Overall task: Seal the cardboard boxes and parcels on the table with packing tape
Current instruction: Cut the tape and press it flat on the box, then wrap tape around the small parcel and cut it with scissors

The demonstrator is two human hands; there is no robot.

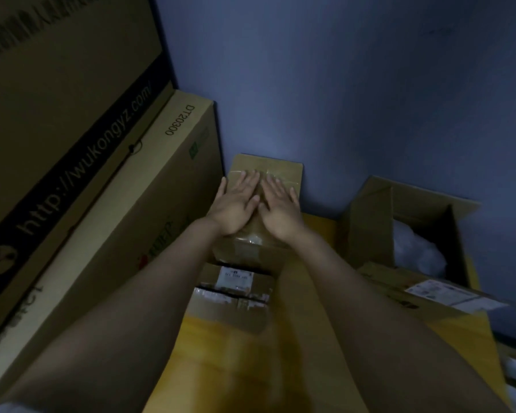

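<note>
A brown cardboard box [283, 171] stands against the blue wall at the far end of the yellow table [251, 353], with clear tape running across its closed top. Both hands lie flat on that top, side by side. My left hand [236, 204] covers the left half, fingers spread, thumb over the left edge. My right hand [279, 208] presses on the right half, fingers apart. Neither hand holds anything. In front of this box lies a smaller taped parcel [236, 296] with a white label. No tape roll is visible.
Large printed cartons [87, 189] lean along the left side. An open cardboard box [399, 222] with white plastic filling stands at the right by the wall, and a flat labelled carton [438, 296] lies in front of it.
</note>
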